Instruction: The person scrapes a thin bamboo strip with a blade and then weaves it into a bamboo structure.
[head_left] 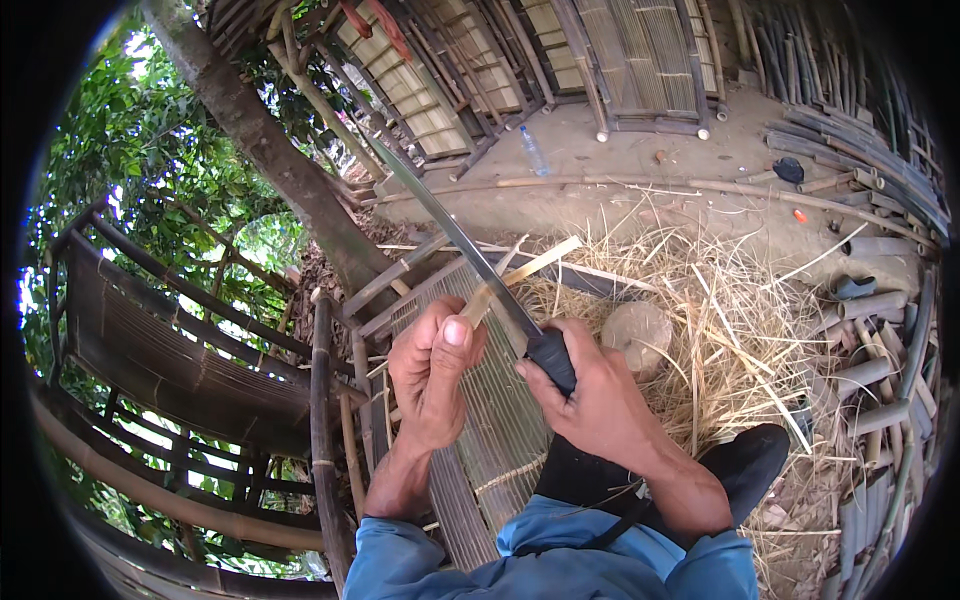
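My right hand (592, 392) is closed around the black-wrapped handle of a long-bladed machete (447, 222), whose blade slants away to the upper left. Between the thumb and fingers of my left hand (432, 368) is a thin, pale bamboo strip (543, 261). The strip crosses the blade a little beyond the handle, and its far end sticks out to the right. Blade and strip appear to touch at the crossing. Below both hands lies a slatted bamboo bench (480, 410).
Shavings (715, 330) are heaped right of the bench, around a round wood block (637, 335). Cut bamboo poles (880, 160) lie along the right side. Bamboo railings (323, 420) and a tree trunk (265, 140) stand at left. A plastic bottle (533, 152) is farther off.
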